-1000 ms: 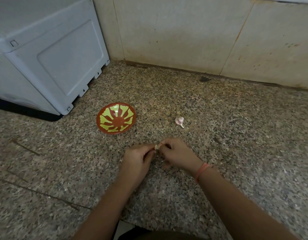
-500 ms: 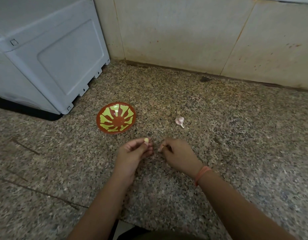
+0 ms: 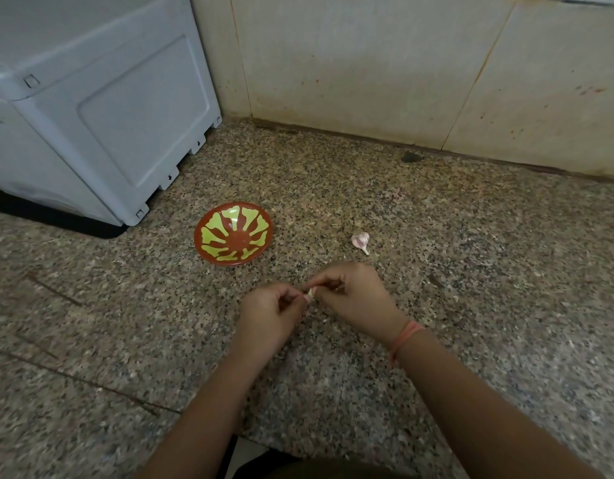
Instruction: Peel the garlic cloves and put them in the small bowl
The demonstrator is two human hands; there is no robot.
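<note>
A small pale garlic clove (image 3: 310,292) is pinched between the fingertips of my left hand (image 3: 271,314) and my right hand (image 3: 353,297), just above the speckled granite counter. Most of the clove is hidden by the fingers. The small red-brown bowl (image 3: 233,234) with a yellow-green flower pattern stands a little beyond and left of my hands, with nothing visible inside. Another piece of garlic with pinkish skin (image 3: 360,240) lies on the counter to the right of the bowl.
A large grey plastic appliance (image 3: 91,98) on a black base fills the back left. A tiled wall (image 3: 402,63) runs along the back. A small dark speck (image 3: 412,156) lies near the wall. The counter's front edge (image 3: 298,451) is close to my body.
Half a second ago my hands were apart, the left one holding the clove up alone. They have come back together on the clove.
</note>
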